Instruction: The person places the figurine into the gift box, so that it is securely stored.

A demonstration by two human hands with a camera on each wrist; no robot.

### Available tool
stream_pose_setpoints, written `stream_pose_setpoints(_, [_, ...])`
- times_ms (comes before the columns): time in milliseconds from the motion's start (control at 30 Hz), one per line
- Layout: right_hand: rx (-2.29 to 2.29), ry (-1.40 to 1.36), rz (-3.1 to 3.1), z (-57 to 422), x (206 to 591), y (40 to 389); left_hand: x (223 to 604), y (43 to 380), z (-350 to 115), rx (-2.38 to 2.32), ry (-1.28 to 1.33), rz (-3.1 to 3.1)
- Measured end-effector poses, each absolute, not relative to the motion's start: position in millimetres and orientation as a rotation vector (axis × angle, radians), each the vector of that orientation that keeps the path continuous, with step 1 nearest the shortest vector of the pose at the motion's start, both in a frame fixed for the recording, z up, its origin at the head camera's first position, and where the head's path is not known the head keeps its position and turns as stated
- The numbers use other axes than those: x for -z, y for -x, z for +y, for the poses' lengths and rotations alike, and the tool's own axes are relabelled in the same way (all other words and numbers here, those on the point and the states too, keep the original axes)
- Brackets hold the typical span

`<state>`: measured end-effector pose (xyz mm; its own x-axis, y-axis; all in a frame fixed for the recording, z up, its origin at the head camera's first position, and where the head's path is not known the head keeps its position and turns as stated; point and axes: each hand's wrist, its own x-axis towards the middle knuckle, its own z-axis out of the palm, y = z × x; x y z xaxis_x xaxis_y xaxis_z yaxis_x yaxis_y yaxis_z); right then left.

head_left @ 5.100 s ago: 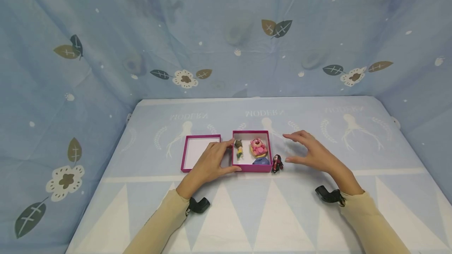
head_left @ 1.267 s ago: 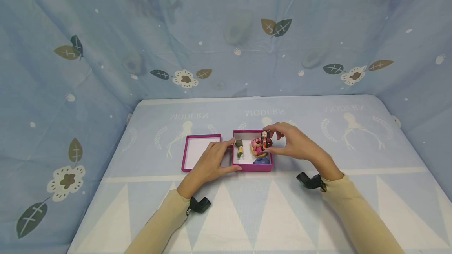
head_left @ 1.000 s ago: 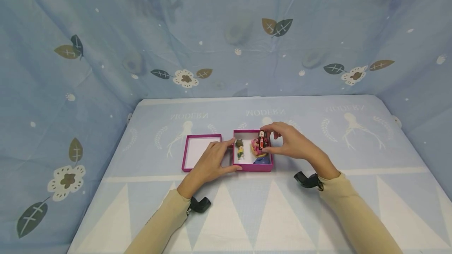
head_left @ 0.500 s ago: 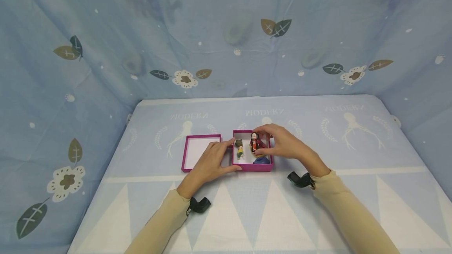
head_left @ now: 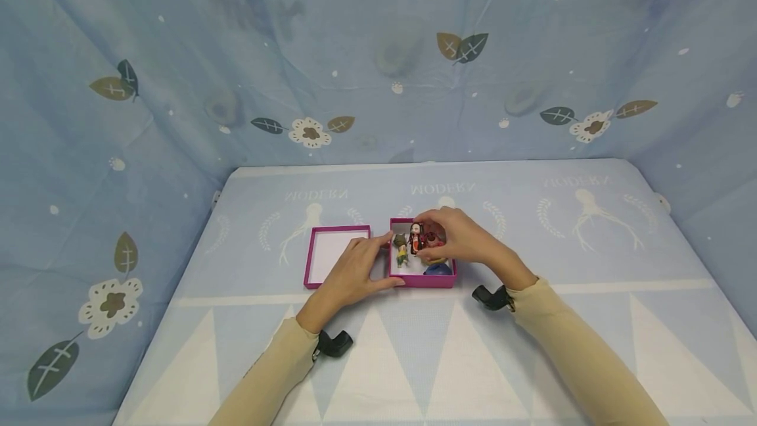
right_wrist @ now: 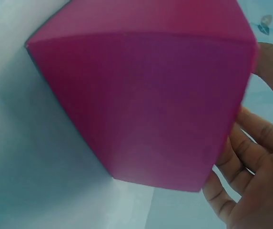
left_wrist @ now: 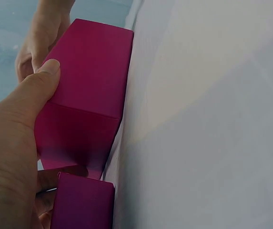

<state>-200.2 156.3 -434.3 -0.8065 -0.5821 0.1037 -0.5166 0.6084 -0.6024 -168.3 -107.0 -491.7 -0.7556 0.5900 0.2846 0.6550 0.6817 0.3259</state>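
Note:
My right hand (head_left: 462, 234) pinches a small doll figurine (head_left: 416, 238) with long black hair and red-and-black clothes, held between thumb and fingertips inside the open magenta box (head_left: 422, 283). My left hand (head_left: 353, 273) steadies that box at its left end, thumb on the front wall and fingers at the left side. In the box, a figurine (head_left: 401, 252) in yellow and green lies at the left. A pink bear figurine (head_left: 434, 240), partly behind my right hand, sits at the right, with a blue-purple piece (head_left: 437, 269) in front. The right wrist view shows the box wall (right_wrist: 150, 105) hiding its contents.
The box's magenta lid (head_left: 327, 252) lies white inside up, just left of the box and partly under my left hand in the head view. A patterned cloth covers the table (head_left: 526, 347). Blue printed curtains (head_left: 378, 84) enclose the back and sides.
My right hand has picked up the black-haired figurine from the table right of the box, carried it over the rim and moved it left past the bear. My left hand stays put.

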Motion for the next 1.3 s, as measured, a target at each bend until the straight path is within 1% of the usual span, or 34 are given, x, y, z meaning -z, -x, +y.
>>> stream_pose_setpoints(200, [0.832,0.966,2.789,147.3,439.5,201.0,491.9,168.4,-108.0,0.616,1.032,-2.734])
stream_pose_setpoints(600, [0.790,0.988,2.797,137.6,451.2,196.9,492.8,168.8,-108.1,0.609,1.048,-2.709])
stream_pose_setpoints(933, [0.728,0.985,2.818,130.5,452.0,194.8,492.8,168.5,-108.6,0.611,1.035,-2.724])
stream_pose_setpoints(1300, [0.692,0.979,2.770,135.1,446.2,192.7,492.2,168.0,-108.4,0.627,1.032,-2.727])
